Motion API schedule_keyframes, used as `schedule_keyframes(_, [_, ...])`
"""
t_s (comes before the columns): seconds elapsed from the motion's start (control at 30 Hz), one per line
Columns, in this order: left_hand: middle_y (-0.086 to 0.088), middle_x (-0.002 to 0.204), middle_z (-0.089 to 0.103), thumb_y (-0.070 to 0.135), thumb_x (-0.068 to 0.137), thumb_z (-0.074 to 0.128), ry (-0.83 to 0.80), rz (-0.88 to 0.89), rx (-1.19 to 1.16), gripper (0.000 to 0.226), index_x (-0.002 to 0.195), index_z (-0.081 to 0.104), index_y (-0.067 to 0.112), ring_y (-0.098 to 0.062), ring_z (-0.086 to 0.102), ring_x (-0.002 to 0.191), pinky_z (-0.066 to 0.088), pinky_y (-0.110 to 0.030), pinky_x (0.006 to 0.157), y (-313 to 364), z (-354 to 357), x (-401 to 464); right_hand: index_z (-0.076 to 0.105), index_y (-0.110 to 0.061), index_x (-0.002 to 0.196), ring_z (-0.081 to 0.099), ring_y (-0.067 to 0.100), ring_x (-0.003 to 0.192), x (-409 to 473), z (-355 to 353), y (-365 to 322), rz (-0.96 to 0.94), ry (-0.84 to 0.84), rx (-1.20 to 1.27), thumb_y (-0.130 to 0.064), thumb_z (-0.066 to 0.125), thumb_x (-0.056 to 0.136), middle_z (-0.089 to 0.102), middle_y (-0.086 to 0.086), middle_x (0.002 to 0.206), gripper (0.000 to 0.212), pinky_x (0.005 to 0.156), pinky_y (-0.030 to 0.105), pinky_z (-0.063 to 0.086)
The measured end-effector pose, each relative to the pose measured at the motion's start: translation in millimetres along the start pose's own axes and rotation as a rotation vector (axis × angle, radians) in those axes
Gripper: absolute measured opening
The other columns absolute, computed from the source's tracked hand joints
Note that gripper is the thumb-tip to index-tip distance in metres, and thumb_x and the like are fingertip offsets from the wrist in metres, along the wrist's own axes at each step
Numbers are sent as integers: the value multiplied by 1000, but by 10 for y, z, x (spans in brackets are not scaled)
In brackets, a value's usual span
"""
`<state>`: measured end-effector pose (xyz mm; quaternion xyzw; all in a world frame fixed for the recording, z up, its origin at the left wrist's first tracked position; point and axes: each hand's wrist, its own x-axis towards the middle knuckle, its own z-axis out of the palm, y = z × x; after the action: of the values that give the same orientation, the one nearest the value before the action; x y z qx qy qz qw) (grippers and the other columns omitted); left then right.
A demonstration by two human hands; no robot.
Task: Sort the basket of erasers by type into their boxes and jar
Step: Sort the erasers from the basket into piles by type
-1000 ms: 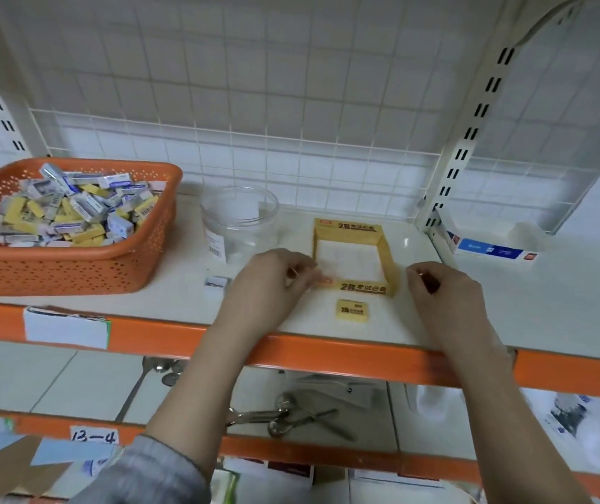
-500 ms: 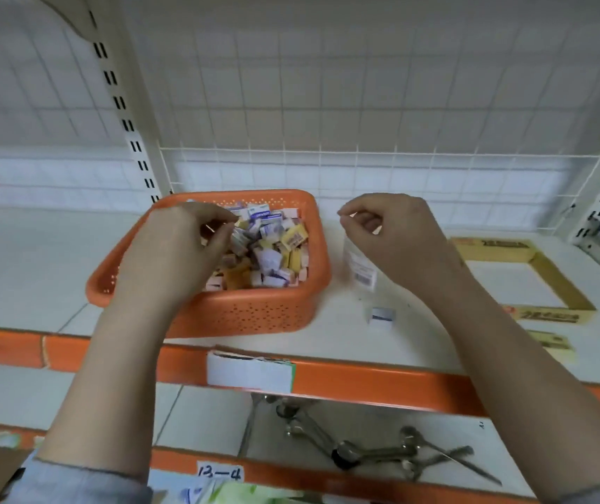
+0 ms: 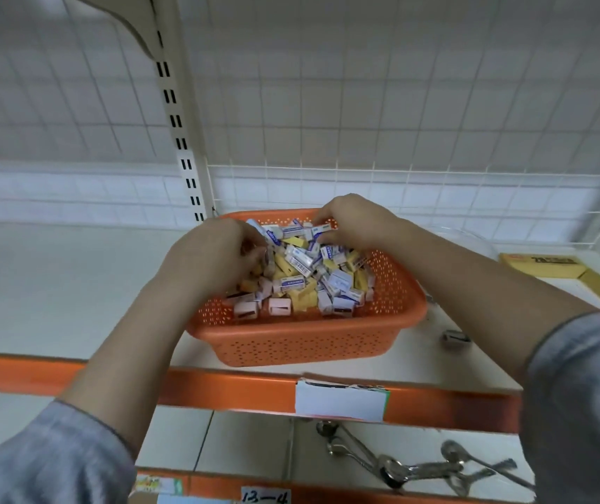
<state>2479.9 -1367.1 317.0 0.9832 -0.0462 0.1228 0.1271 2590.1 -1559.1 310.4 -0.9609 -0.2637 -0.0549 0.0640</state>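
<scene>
Both hands in orange basket (image 3: 302,343) on shelf, over heap of erasers (image 3: 305,276). Left hand (image 3: 211,260): fingers curled down into pile, likely pinching piece, exact hold hidden. Right hand (image 3: 354,221): fingers bent at far edge of heap, grip on anything cannot tell. Yellow box (image 3: 542,265) open at far right, jar (image 3: 465,240) mostly hidden behind right forearm. Step in hand: picking, basket near full. Next move calls for lifting one type clear, carrying right to matching container.
</scene>
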Motion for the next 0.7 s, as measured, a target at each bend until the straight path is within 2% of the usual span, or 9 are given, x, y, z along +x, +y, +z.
schedule_keyframes(0.1, [0,98,70,28,91,53,-26,36,32,22,105,70,25,-17,63,87,54,-37,78,3,-7,191,65,-17,108,59,20,102,48,54,53,49,45,31,-23,66,86,64,2,112,23,79,30,48])
schedule_keyframes(0.17, [1,105,69,28,92,54,-25,50,22,23,108,69,22,-17,63,91,54,-37,81,31,28,361,64,-16,102,59,20,96,-20,28,88,89,122,69,-22,66,86,64,3,104,17,74,30,48])
schedule_keyframes(0.23, [0,112,67,30,92,55,-28,70,20,26,113,67,19,-16,62,97,52,-33,83,84,83,552,65,-16,96,61,19,90,-169,-37,108,128,245,197,-24,66,85,66,1,95,14,76,31,50])
schedule_keyframes(0.33, [-1,121,63,36,89,60,-101,100,48,36,120,63,18,-18,58,106,47,-31,85,152,182,790,64,-20,86,61,13,74,-502,-121,86,211,451,428,-28,67,84,60,-10,72,9,68,26,48])
schedule_keyframes(0.4, [-2,120,63,40,86,64,-175,90,89,41,120,63,17,-20,58,106,47,-32,82,150,258,907,65,-20,84,59,9,69,-718,-114,69,263,568,535,-26,68,83,59,-12,70,7,66,23,46])
schedule_keyframes(0.5, [-6,98,66,36,81,70,-213,101,138,19,92,65,20,-24,59,90,45,-32,72,109,335,990,65,-24,81,57,3,63,-979,-52,36,345,653,643,-25,69,82,60,-15,70,4,59,12,42])
schedule_keyframes(0.53, [-6,93,65,34,80,71,-207,107,136,17,89,65,21,-23,58,86,45,-31,70,101,340,999,65,-25,82,57,3,63,-1047,-20,30,372,671,671,-25,69,82,60,-14,70,4,58,11,41])
schedule_keyframes(0.63, [-3,102,67,33,82,70,-134,119,97,32,107,69,14,-18,58,87,50,-33,76,149,226,974,66,-23,86,59,6,66,-1216,56,12,436,733,750,-24,69,83,63,-13,75,3,55,8,41])
schedule_keyframes(0.7, [-1,104,68,34,82,69,-61,145,-2,34,110,68,16,-15,60,89,52,-35,83,257,68,884,64,-25,84,62,11,69,-1307,82,20,475,776,801,-22,66,86,63,-11,76,4,54,9,41])
